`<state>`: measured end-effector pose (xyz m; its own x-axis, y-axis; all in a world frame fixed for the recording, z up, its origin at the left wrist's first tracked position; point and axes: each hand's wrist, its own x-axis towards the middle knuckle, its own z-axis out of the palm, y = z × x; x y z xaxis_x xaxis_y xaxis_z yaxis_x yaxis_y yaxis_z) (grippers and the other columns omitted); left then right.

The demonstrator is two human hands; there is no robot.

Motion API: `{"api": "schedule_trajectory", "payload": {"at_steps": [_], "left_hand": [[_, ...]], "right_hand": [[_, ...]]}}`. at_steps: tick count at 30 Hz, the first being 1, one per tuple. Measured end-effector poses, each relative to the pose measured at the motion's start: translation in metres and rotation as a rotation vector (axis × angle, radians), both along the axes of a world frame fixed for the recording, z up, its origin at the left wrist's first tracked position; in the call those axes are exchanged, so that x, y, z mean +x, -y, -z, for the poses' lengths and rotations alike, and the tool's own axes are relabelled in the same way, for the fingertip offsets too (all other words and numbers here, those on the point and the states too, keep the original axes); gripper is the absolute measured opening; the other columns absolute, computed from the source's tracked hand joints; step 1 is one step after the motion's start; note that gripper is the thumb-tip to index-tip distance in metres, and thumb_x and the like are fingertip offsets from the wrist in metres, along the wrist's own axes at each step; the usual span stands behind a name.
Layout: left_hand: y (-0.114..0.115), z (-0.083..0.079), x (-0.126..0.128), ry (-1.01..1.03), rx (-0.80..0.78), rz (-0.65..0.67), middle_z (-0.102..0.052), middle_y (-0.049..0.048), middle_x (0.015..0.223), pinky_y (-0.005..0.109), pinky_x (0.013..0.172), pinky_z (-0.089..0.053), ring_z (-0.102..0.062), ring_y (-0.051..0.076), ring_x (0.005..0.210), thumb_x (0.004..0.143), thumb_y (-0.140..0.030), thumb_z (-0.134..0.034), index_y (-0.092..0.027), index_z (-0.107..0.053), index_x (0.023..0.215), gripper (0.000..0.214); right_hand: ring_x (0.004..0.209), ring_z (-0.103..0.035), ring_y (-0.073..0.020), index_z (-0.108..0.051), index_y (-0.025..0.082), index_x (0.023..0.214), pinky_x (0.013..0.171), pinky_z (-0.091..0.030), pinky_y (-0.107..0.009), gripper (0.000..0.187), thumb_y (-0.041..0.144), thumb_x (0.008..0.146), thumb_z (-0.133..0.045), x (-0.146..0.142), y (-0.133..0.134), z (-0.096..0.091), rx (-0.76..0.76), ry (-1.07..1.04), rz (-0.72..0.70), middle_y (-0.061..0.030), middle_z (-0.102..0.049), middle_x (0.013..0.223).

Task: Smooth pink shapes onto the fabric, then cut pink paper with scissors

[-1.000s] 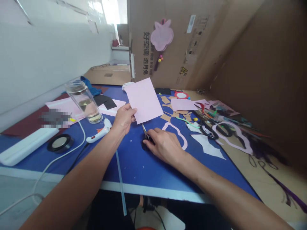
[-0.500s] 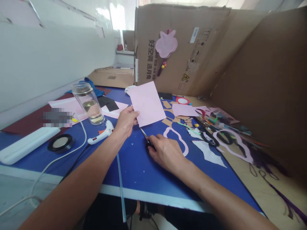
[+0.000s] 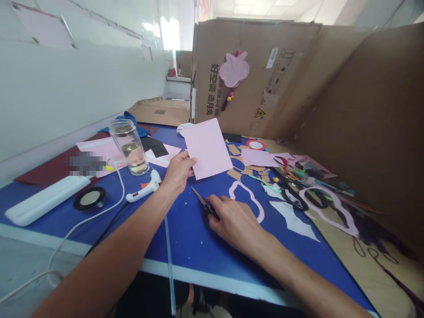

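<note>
- L hand (image 3: 180,171): pinching pink sheet (image 3: 209,152) nr lower L corner, sheet held up over blue tabletop (image 3: 185,240).
- R hand (image 3: 232,218): gripping scissors (image 3: 199,198), tips nr sheet.
- Pink paper outline (image 3: 254,199) beside R hand.

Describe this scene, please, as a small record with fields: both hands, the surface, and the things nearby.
Left hand: holds pink sheet by its lower left edge
Right hand: holds scissors, tip apart from the sheet
Surface: blue tabletop
Near left arm: white glue gun, glass with liquid
Near right hand: pink paper outline
Behind: upright cardboard
</note>
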<state>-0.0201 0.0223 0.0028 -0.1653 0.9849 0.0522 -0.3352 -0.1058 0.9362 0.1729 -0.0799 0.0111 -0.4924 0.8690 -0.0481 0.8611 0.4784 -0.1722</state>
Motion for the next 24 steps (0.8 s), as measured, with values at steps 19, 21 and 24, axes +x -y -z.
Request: {"api": "schedule_trajectory", "payload": {"at_steps": [19, 21, 24], "left_hand": [[-0.003, 0.0, -0.007, 0.031, 0.009, -0.021, -0.083, 0.008, 0.087, 0.031, 0.062, -0.06, -0.078, 0.023, 0.074, 0.071, -0.018, -0.088, -0.019, -0.077, 0.093, 0.024], [-0.005, 0.0, -0.008, 0.03, 0.026, -0.042, -0.083, 0.0077, 0.089, 0.03, 0.064, -0.06, -0.078, 0.022, 0.076, 0.072, -0.016, -0.085, -0.019, -0.077, 0.093, 0.022], [-0.007, 0.0, -0.01, 0.03, 0.031, -0.063, -0.083, 0.0075, 0.09, 0.031, 0.066, -0.061, -0.078, 0.022, 0.077, 0.075, -0.014, -0.082, -0.019, -0.077, 0.096, 0.023]], "right_hand": [[0.088, -0.07, -0.021, -0.074, 0.026, 0.131, 0.072, -0.042, -0.03, 0.041, 0.018, 0.091, -0.067, 0.019, -0.001, -0.023, -0.251, -0.292, 0.002, -0.0026, -0.078, 0.1], [0.083, -0.067, -0.0194, -0.075, 0.027, 0.129, 0.07, -0.042, -0.029, 0.04, 0.019, 0.09, -0.068, 0.028, -0.004, -0.025, -0.32, -0.37, 0.003, -0.0001, -0.076, 0.096], [0.076, -0.064, -0.0174, -0.073, 0.027, 0.129, 0.067, -0.044, -0.028, 0.041, 0.02, 0.09, -0.068, 0.041, -0.01, -0.026, -0.456, -0.518, -0.015, 0.0022, -0.073, 0.089]]}}
